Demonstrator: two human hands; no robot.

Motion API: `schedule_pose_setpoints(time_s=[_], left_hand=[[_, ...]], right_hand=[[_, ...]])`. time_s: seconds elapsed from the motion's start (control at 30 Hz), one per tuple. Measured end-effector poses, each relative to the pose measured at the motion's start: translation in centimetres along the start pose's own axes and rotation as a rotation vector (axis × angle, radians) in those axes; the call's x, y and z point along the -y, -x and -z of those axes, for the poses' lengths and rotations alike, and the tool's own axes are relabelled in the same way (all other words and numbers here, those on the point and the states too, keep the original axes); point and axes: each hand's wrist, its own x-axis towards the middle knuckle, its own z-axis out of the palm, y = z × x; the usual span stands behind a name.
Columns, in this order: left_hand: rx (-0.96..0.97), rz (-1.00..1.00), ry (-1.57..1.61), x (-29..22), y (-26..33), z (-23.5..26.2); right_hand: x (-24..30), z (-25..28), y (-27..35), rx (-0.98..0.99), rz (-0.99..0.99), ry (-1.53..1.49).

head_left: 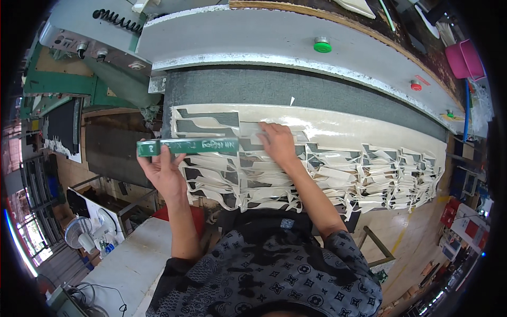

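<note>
head view: the left hand (165, 170) holds a long green bar (187, 146) by its left end, thumb and fingers wrapped round it from below, so the bar lies level and reaches out to the right over the pale sheet (338, 129). the bar carries some handwriting, which is left unread here. held this way it sits just above the near left corner of the sheet, likely so its edge can be lined up on the cut shapes there. the left forearm rises straight from the lower edge, wrist bent back a little, palm turned up toward the camera.

the right hand (278, 143) lies flat on the sheet just right of the bar's free end, fingers spread and pointing left, pressing the material down rather than gripping anything; its hold is wide and flat, nothing between the fingers. the right forearm comes in slanting from the lower right, elbow out.

the sheet is spread across a dark grey felt bed (296, 87), and much of it is already cut into a web of thin leftover strips (380, 177) that hang over the near edge. beyond the sheet, a grey machine beam (248, 37) runs across, with a green button (322, 46) and further right a red button (416, 85). left of the sheet and lower, a small fan (79, 234) stands by a white table (124, 264).
</note>
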Motion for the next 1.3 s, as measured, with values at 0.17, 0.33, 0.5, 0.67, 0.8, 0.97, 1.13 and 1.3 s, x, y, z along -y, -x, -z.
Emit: schedule_pose_setpoints(time_s=[0.17,0.33,0.5,0.67,0.8,0.97,1.13,1.3], left_hand=[[0.25,-0.078,-0.242,1.3,3.3,0.0],[1.247,-0.396,-0.833,1.4,6.9,-3.1],[1.561,-0.597,-0.831,5.2,10.6,-4.0],[1.503,-0.545,-0.805,8.6,12.6,-1.3],[1.458,-0.426,-0.738,9.2,12.5,-0.7],[1.174,-0.475,-0.79,9.7,10.0,-0.9],[0.852,-0.374,-0.955,11.9,5.3,-3.5],[0.936,-0.415,-1.195,15.0,4.8,-3.4]], right_hand=[[1.4,0.9,-0.5,0.019,-0.03,0.061],[1.2,-0.3,-2.0,0.092,-0.078,0.097],[0.2,-0.6,-2.6,0.098,-0.088,0.034],[0.1,0.0,-1.9,-0.151,0.028,-0.116],[2.2,0.2,-2.7,-0.001,0.023,0.043],[2.1,-0.3,-4.1,0.146,0.02,0.143],[-3.2,-1.8,-3.2,-0.133,-0.046,-0.552],[-4.9,4.2,-2.5,-0.728,-0.302,-1.381]])
